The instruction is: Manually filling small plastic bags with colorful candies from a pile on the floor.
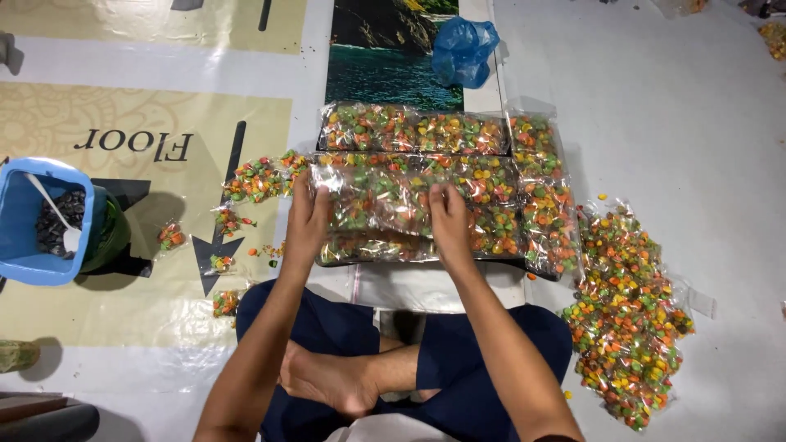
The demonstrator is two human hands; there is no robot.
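A clear packet of mixed orange, green and yellow candy [381,205] is being pressed flat between both hands on top of the packet stack [491,196] laid out on the floor in front of the crossed legs. The left hand [304,221] is being laid on the packet's left edge, fingers together and extended; the right hand [450,223] is being laid on its right part, fingers together, palm down. No clamping grip is being shown, only flat contact.

Risks, as judged:
- Slick film on film: the packet is likely being left free to slide off the stack if pressure is uneven.
- The loose pile of packets [626,319] at the right is sitting close to the right knee; it could be scattered by a leg shift.
- Small stray packets [254,180] near the left hand could be swept aside.
- The blue tub [29,217] with its white spoon is well apart; no risk is being seen there.
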